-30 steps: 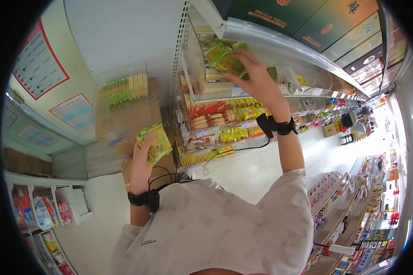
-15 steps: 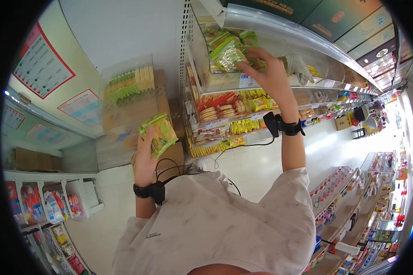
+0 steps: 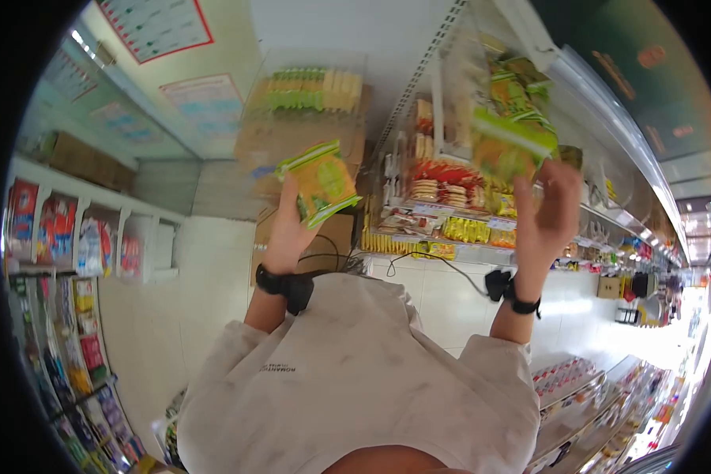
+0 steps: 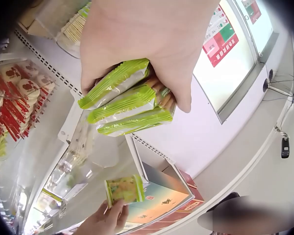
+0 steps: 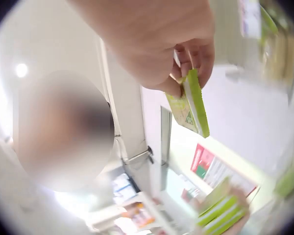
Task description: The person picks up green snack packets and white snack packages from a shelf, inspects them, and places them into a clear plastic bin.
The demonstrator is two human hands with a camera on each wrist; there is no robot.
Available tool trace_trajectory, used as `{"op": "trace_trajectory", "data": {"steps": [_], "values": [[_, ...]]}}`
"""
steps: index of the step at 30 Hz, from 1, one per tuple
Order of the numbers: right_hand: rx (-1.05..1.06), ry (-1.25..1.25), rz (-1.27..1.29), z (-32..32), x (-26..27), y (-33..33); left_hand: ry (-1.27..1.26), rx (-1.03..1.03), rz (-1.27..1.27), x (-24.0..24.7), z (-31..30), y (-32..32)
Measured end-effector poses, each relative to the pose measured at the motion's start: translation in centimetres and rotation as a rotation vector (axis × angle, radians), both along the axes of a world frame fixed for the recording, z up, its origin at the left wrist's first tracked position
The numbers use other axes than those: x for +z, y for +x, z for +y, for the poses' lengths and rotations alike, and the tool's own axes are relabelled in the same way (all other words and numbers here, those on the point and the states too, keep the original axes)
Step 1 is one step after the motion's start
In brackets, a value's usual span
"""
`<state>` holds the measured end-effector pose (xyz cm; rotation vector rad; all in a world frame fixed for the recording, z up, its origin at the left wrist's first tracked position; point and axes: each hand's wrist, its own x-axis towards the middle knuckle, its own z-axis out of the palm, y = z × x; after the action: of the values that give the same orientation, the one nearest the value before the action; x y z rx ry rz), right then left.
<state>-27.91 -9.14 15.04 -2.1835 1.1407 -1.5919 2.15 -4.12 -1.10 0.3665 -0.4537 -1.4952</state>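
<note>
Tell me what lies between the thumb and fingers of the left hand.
A stack of green-edged packets lies there, gripped by the left hand; the left wrist view shows it.

Before me, the shelf (image 3: 429, 211) bears a clear bin (image 3: 460, 99) on its upper level, with green packets (image 3: 515, 88) inside; one level down, red packets (image 3: 449, 174) lie beside yellow packets (image 3: 501, 197), with small gold packets (image 3: 466, 230) beneath those.

Free air between left hand (image 3: 290, 231) and right hand (image 3: 551, 207); 2 obstacles: shelf unit (image 3: 644, 162) beyond right, clear box (image 3: 312, 60) beyond left.
</note>
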Motion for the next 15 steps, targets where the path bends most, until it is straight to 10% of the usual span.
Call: {"op": "trace_trajectory", "data": {"steps": [7,15], "values": [[0.428,0.763,-0.429,2.6,-6.9,8.7,-0.091,0.052,-0.213,2.5,-1.2,-2.0],[0.387,0.713,-0.422,2.3,-10.1,10.5,-0.109,0.078,-0.355,2.1,-0.8,-2.1]]}}
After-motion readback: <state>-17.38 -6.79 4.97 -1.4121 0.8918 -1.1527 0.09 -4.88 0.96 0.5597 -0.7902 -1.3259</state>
